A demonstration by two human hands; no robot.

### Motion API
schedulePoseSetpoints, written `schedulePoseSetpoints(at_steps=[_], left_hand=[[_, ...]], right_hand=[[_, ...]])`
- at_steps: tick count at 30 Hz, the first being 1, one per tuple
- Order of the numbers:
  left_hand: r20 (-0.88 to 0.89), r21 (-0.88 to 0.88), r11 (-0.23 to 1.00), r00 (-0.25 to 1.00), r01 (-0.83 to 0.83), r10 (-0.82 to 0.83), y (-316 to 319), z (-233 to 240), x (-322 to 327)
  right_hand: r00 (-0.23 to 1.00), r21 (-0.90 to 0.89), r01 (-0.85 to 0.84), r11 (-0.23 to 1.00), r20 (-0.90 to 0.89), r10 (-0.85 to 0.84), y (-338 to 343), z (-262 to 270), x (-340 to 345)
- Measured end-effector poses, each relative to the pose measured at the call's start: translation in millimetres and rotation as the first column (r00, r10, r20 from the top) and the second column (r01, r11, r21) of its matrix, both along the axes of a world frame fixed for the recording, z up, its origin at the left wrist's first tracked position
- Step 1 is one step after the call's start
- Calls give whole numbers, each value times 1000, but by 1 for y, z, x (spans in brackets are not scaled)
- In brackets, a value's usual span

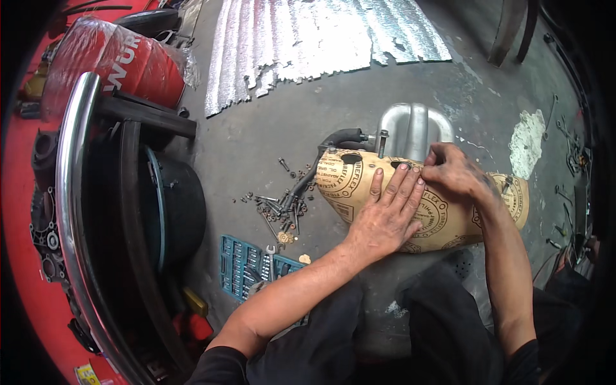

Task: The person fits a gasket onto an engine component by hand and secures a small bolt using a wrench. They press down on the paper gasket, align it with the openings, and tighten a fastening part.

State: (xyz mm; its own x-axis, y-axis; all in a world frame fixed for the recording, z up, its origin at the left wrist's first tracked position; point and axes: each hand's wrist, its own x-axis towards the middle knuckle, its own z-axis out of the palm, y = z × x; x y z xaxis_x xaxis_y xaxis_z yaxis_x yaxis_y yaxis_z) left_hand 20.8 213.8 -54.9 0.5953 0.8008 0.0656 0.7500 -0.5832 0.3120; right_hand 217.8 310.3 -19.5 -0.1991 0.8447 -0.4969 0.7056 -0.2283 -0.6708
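Note:
A tan sheet of gasket material (pixel 438 226), printed with maker's markings, lies curved over a metal part that it mostly hides. My left hand (pixel 390 211) rests flat on the sheet, fingers slightly spread, beside a dark round hole (pixel 400 165). Close to those fingertips, my right hand (pixel 450 168) has its fingers curled against the sheet's far edge; whether something is pinched there is hidden. An upright bolt (pixel 382 144) stands at that edge, and another bolt (pixel 506 185) sits at the right end. Silver bent pipes (pixel 417 127) and a black hose (pixel 344 136) stick out beyond the sheet.
Loose bolts and nuts (pixel 284 207) are scattered left of the sheet. Nearer me lies a teal socket set case (pixel 236 267) with a wrench (pixel 271 260) on it. Torn foil insulation (pixel 293 43) covers the floor ahead. A chrome-tubed frame (pixel 77 168) and red drum (pixel 144 62) stand left.

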Motion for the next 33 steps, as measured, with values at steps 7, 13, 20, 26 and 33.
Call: schedulePoseSetpoints(at_steps=[7,13,20,26,33], left_hand=[[-116,79,968,962,-238,246,-4,-14,-75],[-161,81,942,929,-324,334,-3,-5,-73],[-104,90,954,950,-287,296,7,11,-65],[-83,-90,957,960,-275,268,37,28,-59],[-12,-125,958,966,-258,258,45,35,-51]], right_hand=[[998,-109,45,993,47,-40,2,8,-4],[998,-99,51,994,33,-48,3,5,-3],[999,-78,40,996,28,-38,1,5,-2],[999,-127,36,991,13,-34,4,9,-2],[989,-149,-129,980,49,138,26,18,12]])
